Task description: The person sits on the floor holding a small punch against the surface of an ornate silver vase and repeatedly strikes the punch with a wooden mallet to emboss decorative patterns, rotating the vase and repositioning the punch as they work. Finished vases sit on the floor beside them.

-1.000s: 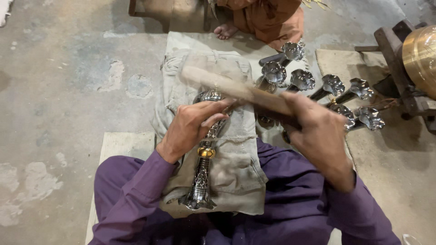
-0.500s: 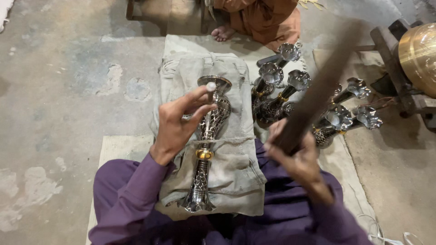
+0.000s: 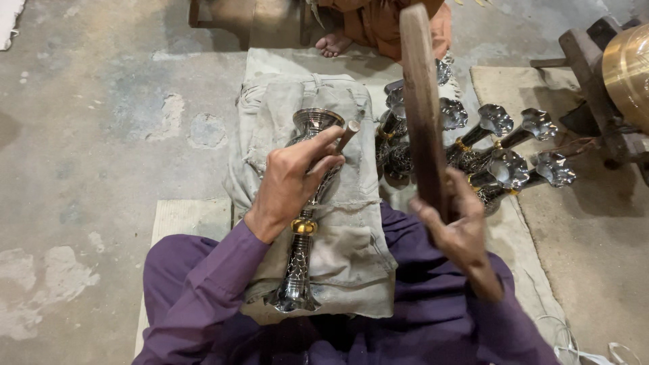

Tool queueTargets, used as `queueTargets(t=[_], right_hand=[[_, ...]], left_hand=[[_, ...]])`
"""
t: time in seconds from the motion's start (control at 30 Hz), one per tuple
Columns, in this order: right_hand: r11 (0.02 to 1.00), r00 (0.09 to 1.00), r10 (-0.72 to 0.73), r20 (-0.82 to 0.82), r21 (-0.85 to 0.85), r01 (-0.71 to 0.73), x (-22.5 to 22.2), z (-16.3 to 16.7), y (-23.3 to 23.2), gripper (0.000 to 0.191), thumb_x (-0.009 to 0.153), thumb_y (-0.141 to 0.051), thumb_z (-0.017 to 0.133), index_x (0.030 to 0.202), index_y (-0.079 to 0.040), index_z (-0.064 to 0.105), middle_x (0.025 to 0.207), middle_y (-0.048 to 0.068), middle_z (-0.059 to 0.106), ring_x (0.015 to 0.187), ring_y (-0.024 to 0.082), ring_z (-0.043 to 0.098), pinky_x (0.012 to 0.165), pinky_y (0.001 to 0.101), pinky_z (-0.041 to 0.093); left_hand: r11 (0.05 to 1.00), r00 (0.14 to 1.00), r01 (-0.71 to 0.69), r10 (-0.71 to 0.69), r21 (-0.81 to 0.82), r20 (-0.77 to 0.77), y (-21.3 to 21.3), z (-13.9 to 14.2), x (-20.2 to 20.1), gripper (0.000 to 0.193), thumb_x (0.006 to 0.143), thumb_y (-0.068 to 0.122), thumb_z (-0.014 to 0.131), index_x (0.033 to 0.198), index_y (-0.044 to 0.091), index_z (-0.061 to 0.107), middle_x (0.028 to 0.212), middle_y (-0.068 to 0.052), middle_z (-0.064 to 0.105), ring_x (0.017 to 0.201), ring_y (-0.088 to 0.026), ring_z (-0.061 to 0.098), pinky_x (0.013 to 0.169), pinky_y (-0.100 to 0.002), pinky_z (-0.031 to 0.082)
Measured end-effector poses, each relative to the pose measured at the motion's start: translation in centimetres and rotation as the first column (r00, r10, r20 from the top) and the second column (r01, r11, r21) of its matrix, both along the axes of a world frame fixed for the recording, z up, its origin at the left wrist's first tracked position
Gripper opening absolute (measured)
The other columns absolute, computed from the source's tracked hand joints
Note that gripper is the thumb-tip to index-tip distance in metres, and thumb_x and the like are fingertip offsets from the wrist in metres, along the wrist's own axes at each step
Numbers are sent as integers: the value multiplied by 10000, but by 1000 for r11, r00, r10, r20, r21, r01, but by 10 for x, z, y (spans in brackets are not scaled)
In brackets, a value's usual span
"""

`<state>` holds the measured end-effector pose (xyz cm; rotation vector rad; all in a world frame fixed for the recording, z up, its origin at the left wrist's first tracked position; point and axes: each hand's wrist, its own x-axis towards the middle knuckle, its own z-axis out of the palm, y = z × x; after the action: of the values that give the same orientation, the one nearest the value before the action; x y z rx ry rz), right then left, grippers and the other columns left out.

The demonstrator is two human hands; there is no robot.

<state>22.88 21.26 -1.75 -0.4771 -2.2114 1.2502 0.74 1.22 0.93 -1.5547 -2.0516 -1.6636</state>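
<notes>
Left to right: the left hand (image 3: 291,179) is curling its fingers around a small brown wooden punch (image 3: 347,134), pinning a tall silver-toned engraved metal vase with a gold band (image 3: 305,223) lengthwise on a worn grey folded cloth (image 3: 351,250) over the lap. The vase is showing a flared mouth and a crackle-patterned stem. The right hand (image 3: 460,226) is gripping, fist closed, a long dark wooden bat (image 3: 422,108) raised upright. Behind, similar flower-mouthed metal vases (image 3: 500,152) are lying clustered on a mat.

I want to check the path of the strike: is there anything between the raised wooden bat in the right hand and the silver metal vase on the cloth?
Only the left hand, gripping a small punch on the vase.
</notes>
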Motion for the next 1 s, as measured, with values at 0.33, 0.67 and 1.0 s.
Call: queueTargets(t=[0.33,0.67,1.0], right_hand=[[828,994,-91,-62,550,110,0,48,14,593,965,-169,785,1477,4,541,1144,198,721,1006,272,743,873,372,590],[708,983,-161,93,705,49,5,40,32,637,961,-192,766,1538,-129,503,1180,176,679,959,294,718,825,428,616],[697,991,-117,62,716,37,-5,60,32,639,986,-99,683,1566,-230,449,1204,127,710,965,233,727,827,386,634]], left_hand=[[990,998,39,-44,-134,-39,9,18,-5,438,908,136,766,1332,115,656,941,-131,772,804,-250,769,717,-381,592],[988,995,92,-96,-126,-29,6,23,-5,389,961,171,703,1344,131,643,996,-115,789,839,-259,783,724,-379,596],[991,997,78,-80,-110,-8,5,18,-6,396,960,130,705,1350,115,637,965,-147,763,861,-314,765,745,-399,590]])
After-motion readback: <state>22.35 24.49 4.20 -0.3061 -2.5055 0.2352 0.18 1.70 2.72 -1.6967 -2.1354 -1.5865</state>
